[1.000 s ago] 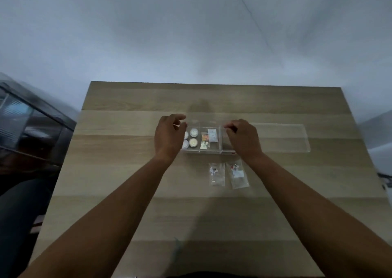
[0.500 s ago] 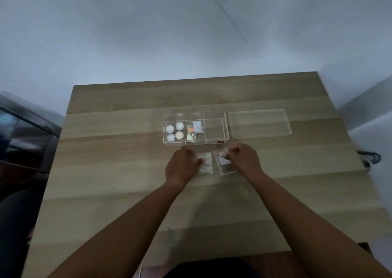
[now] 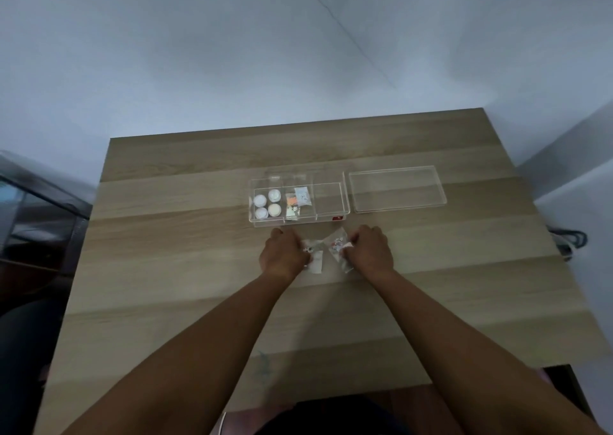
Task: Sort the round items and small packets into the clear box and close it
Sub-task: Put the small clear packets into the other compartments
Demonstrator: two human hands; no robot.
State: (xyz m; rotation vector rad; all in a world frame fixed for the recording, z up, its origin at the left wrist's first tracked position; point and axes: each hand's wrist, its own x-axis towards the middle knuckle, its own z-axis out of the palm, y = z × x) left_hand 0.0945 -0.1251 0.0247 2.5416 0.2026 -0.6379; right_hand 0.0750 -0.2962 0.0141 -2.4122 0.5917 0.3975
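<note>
Pale grey-blue walls [image 3: 232, 53] fill the upper half of the view, meeting at a corner seam that runs toward one o'clock. Below them a light wooden table [image 3: 199, 285] with broad plank bands spreads across the lower half. At nine o'clock, off the table's edge, stands a dark glass-fronted cabinet [image 3: 36, 222]; at three o'clock a dark cable [image 3: 569, 239] lies on the floor.

On the table, the clear lid [image 3: 396, 189] lies flat toward one o'clock, just beside the clear box [image 3: 331, 202], which sits open at twelve o'clock of the hands. The box's nine o'clock compartment holds four round items [image 3: 268, 204]; the middle one holds small packets [image 3: 298, 204].

Near the box, at its six o'clock, the left hand [image 3: 283, 254] is curled, fingers pinching a clear packet [image 3: 315, 262] at its edge. The right hand [image 3: 370, 249] is likewise curled, pinching a second packet [image 3: 338, 250]. The two packets sit close together between the hands, low over the wood; whether they touch it cannot be told
</note>
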